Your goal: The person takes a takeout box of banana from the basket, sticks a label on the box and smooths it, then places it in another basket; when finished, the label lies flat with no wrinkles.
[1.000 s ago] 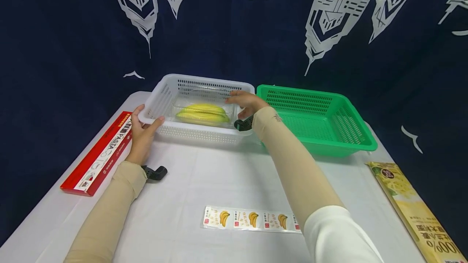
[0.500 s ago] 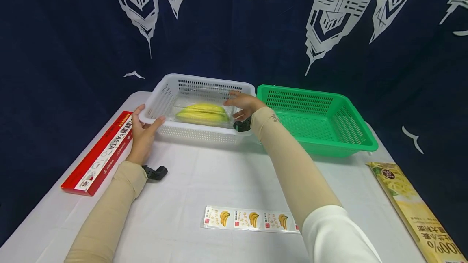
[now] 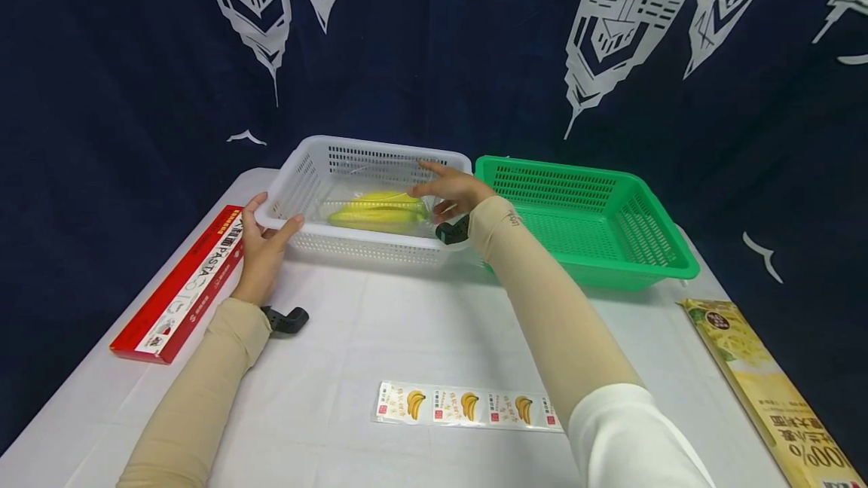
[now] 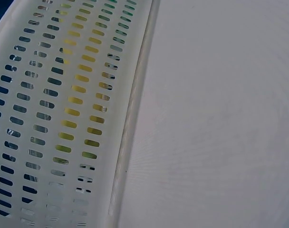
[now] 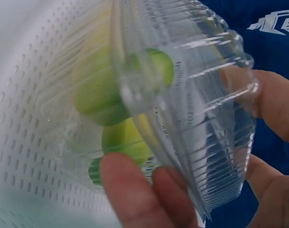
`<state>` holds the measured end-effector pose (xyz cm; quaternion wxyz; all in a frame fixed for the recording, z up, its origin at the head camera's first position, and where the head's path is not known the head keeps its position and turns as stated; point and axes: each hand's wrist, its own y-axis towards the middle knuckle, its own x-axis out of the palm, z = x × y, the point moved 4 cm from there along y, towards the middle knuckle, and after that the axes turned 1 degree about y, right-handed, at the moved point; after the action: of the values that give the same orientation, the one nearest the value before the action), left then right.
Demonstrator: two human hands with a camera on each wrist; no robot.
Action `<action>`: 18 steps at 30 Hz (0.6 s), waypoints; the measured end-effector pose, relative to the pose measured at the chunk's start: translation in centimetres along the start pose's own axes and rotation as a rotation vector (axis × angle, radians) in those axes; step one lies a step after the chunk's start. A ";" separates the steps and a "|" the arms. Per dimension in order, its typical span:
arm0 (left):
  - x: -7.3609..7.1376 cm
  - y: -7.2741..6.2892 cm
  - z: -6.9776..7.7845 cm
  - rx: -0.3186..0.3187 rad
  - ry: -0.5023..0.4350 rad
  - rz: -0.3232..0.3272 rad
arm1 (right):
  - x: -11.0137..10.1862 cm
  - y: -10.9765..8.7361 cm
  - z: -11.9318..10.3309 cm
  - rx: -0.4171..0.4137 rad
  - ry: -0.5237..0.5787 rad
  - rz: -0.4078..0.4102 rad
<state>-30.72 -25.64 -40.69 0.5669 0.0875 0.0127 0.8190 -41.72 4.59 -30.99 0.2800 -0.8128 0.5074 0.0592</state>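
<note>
My left hand [image 3: 263,256] grips the near left corner of a white perforated basket [image 3: 366,244], thumb over its rim. The basket's wall [image 4: 73,95] fills the left side of the left wrist view, where that hand is out of sight. Inside lies a clear plastic clamshell box [image 5: 201,118] with yellow-green bananas [image 3: 376,215] in it. My right hand [image 3: 453,191] reaches over the basket's right end. Up close, its fingers [image 5: 130,194] bend around the end of the clamshell, some on either side of the clear plastic.
A green basket [image 3: 654,272] stands to the right of the white one. On the left lies a red pasta box [image 3: 183,285], on the right a yellow pasta packet [image 3: 780,390]. A strip of banana stickers [image 3: 468,407] lies near the front.
My right hand has shifted slightly left, its upper fingers more spread. The clamshell's clear lid has come down and forward over the bananas. My left hand stays at the basket corner.
</note>
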 end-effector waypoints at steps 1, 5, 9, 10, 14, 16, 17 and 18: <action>0.0 0.0 0.0 0.000 0.001 0.000 | 0.0 -0.1 0.0 -0.008 -0.002 0.005; 0.0 0.0 0.0 -0.003 0.011 -0.002 | -0.1 -0.5 -0.1 -0.041 -0.004 0.015; -0.1 0.0 -0.1 -0.005 0.014 -0.012 | -0.2 -0.8 -0.1 -0.064 -0.014 0.032; -0.1 0.0 -0.1 -0.002 0.011 -0.013 | -0.3 -0.9 0.0 -0.069 -0.013 0.040; -0.1 0.1 -0.1 0.001 0.004 -0.012 | -0.6 -1.0 0.2 -0.087 -0.008 0.057; -0.1 0.1 -0.1 -0.001 0.003 -0.008 | -0.8 -1.1 0.4 -0.102 -0.005 0.056; -0.1 0.1 -0.1 -0.003 0.004 -0.007 | -0.9 -1.1 0.5 -0.107 -0.003 0.057; -0.1 0.1 -0.1 -0.004 0.002 -0.006 | -1.0 -1.2 0.5 -0.115 -0.002 0.059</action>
<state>-30.78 -25.80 -40.81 0.5694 0.0854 0.0120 0.8175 -41.05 6.04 -30.60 0.2314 -0.8123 0.5265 0.0972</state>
